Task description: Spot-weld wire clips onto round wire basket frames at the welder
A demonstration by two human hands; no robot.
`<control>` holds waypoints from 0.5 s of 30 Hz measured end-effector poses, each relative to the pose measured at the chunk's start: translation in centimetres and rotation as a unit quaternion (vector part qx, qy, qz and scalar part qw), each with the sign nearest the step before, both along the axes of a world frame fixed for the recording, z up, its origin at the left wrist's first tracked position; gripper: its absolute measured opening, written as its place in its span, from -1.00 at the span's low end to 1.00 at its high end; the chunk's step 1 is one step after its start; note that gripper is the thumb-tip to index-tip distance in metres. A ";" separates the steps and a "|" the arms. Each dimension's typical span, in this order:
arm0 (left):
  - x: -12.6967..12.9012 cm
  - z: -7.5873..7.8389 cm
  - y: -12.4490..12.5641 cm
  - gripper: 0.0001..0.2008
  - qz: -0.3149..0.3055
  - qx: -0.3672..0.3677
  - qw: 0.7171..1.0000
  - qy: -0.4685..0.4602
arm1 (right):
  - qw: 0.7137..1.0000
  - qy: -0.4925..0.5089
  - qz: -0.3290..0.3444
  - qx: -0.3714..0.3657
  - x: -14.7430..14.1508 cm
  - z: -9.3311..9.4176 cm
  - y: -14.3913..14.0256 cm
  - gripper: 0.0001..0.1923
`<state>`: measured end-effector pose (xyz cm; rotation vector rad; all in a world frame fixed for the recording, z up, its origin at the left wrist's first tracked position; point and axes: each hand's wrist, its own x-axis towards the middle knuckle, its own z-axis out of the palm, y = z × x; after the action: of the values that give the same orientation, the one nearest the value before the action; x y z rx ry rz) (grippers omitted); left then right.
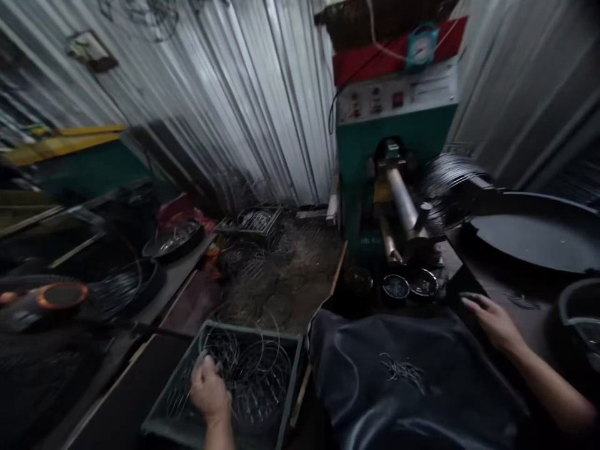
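Lying in a heap inside the grey crate (288,381) at the lower left, the wire rings (253,375) are thin, pale metal hoops, overlapping and tangled. No writing on the green machine (375,156) panel or its red band is sharp enough to read. Reaching down into the crate, the left hand (209,390) is curled into a fist, gripping wire. Out to the right, the right hand (492,322) lies open, fingers spread, palm down on the dark bench (529,294) beside a dark apron (412,375).
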<state>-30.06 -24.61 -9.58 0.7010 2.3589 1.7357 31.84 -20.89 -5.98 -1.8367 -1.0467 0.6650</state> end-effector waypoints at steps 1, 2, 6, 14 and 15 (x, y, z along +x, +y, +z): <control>1.2 1.7 0.6 -0.72 -0.021 0.064 0.996 -0.058 | 1.000 -0.008 -0.019 0.014 0.8 1.4 1.6 -0.65; 2.7 3.2 1.2 -0.72 -0.052 0.113 0.986 -0.109 | 0.999 -0.036 -0.028 0.029 1.4 3.0 3.3 -0.65; 11.4 6.8 3.8 -0.67 -0.140 0.162 0.961 -0.173 | 0.948 -0.282 -0.004 0.145 1.6 10.5 10.9 -0.70; 26.4 6.6 3.5 -0.54 -0.307 0.082 0.835 -0.450 | 0.798 -0.583 0.097 0.116 3.0 19.7 20.1 -0.67; 27.4 6.2 3.2 -0.54 -0.319 0.058 0.830 -0.455 | 0.788 -0.595 0.113 0.111 3.6 20.0 20.3 -0.68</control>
<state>-2.61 -21.39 -3.38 0.4314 1.1960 1.4194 35.43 -0.59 14.07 -1.8569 -2.0429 -0.6481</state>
